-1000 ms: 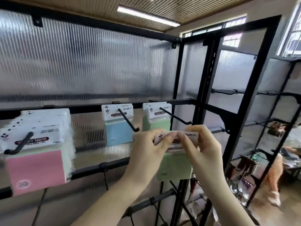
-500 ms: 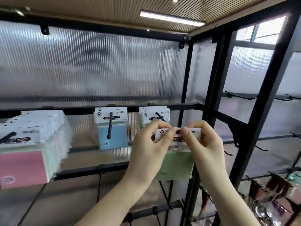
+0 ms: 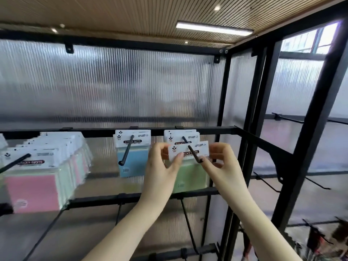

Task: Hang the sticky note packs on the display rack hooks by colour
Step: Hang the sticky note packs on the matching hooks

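We've got both hands up at centre frame on one green sticky note pack [image 3: 190, 175]. Left hand [image 3: 162, 166] pinches the left end of its white header card [image 3: 188, 152], thumb in front, fingers behind. Right hand [image 3: 223, 164] pinches the right end the same way, fingers curled round the card edge. The pack sits on the right-hand hook [image 3: 192, 151] of the middle rail [image 3: 98, 131]: the black prong passes through the header and its tip pokes out in front, just beside our right thumb. Card is slightly tilted, right side higher. Behind it, further back on the same hook, we see more green packs [image 3: 180, 137], headers only. One hook left, centre of frame, a blue sticky note pack [image 3: 131, 162] hangs on its own prong [image 3: 126, 151], apart from our hands. Lower left of frame: a thick row of packs on a long hook [image 3: 15, 162], pink pack [image 3: 33, 192] at the front, green and pink edges mixed behind it. Rack frame [image 3: 258, 117] is black metal, backed by ribbed translucent panels [image 3: 113, 85]. Bare hooks on the lower rail under our wrists and on the side section at right of frame. Lower right corner is blurred; can't tell what's hanging there.
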`<state>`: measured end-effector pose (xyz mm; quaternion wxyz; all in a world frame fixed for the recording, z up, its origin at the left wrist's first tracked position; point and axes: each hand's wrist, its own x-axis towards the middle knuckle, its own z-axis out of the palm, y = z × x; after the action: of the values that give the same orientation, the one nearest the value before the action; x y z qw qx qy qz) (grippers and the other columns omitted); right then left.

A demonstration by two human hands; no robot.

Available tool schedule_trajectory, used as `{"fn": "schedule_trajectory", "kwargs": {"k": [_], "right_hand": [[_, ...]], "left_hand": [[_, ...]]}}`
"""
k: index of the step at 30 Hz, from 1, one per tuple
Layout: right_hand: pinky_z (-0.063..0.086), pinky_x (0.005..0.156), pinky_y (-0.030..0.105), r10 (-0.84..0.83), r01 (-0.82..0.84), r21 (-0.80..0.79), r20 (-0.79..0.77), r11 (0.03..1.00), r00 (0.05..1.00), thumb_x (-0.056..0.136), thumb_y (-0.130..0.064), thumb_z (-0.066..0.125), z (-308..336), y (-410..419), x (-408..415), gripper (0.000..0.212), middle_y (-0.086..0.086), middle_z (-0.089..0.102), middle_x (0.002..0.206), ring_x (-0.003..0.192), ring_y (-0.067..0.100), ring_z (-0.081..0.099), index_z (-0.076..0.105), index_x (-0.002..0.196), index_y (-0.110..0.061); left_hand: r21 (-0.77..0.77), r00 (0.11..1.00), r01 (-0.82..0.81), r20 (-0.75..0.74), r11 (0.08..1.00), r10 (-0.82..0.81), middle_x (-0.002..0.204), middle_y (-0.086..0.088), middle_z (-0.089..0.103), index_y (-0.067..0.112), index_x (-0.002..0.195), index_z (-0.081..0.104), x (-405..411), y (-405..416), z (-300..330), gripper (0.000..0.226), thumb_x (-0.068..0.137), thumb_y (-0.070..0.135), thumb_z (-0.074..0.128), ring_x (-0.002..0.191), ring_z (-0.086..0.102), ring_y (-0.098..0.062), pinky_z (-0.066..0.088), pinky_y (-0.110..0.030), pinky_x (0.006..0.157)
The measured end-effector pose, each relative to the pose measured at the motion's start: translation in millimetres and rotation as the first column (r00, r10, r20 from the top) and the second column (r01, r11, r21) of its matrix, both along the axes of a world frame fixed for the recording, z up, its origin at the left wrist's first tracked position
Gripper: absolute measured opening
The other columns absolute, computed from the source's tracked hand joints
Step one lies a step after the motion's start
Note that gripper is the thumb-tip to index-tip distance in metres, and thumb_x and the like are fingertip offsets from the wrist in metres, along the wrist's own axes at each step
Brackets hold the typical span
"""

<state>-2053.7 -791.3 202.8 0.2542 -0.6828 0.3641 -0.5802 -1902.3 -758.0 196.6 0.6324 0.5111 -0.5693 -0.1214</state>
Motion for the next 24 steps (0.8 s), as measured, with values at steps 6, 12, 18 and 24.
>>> {"fn": "schedule_trajectory", "kwargs": {"k": [6, 12, 18, 24], "right_hand": [[0.046, 0.084, 0.02, -0.011, 0.012, 0.058, -0.032, 0.998, 0.999, 0.085, -0.029, 0.07, -5, -22, 10, 0.028, -0.014, 0.059, 0.105, 0.099, 0.001, 0.057, 0.05, 0.104, -0.028], [0.042, 0.067, 0.01, -0.036, 0.043, 0.133, -0.051, 0.99, 0.998, 0.084, -0.027, 0.071, -10, -34, 21, 0.035, -0.014, 0.054, 0.098, 0.088, -0.004, 0.053, 0.046, 0.109, -0.022], [0.044, 0.07, 0.015, -0.024, 0.042, 0.199, -0.091, 0.979, 0.996, 0.086, -0.021, 0.069, -34, -38, 26, 0.031, -0.005, 0.058, 0.099, 0.089, 0.007, 0.057, 0.047, 0.107, -0.02], [0.041, 0.066, 0.014, -0.081, 0.119, 0.236, -0.164, 0.964, 0.983, 0.086, -0.022, 0.069, -63, -32, 23, 0.03, -0.002, 0.057, 0.101, 0.089, 0.01, 0.056, 0.048, 0.108, -0.017]], "left_hand": [[0.08, 0.997, -0.077, -0.025, 0.994, 0.079, 0.093, 0.002, 0.059, 0.017, 0.099, 0.052, 10, -27, -20, 0.027, 0.086, 0.039, 0.061, 0.089, 0.059, -0.013, 0.046, -0.02, 0.074], [0.142, 0.988, -0.153, 0.007, 0.978, 0.154, 0.085, 0.004, 0.059, 0.017, 0.091, 0.052, 14, -38, -29, 0.027, 0.09, 0.043, 0.055, 0.083, 0.058, -0.014, 0.049, -0.033, 0.073], [0.175, 0.984, -0.181, 0.04, 0.968, 0.176, 0.082, 0.009, 0.056, 0.016, 0.09, 0.052, 16, -34, -38, 0.017, 0.094, 0.032, 0.054, 0.077, 0.054, -0.005, 0.041, -0.016, 0.065], [0.262, 0.981, -0.192, 0.092, 0.946, 0.173, 0.084, 0.01, 0.057, 0.016, 0.092, 0.056, 25, -15, -60, 0.013, 0.095, 0.029, 0.054, 0.081, 0.055, -0.01, 0.04, -0.023, 0.067]]}}
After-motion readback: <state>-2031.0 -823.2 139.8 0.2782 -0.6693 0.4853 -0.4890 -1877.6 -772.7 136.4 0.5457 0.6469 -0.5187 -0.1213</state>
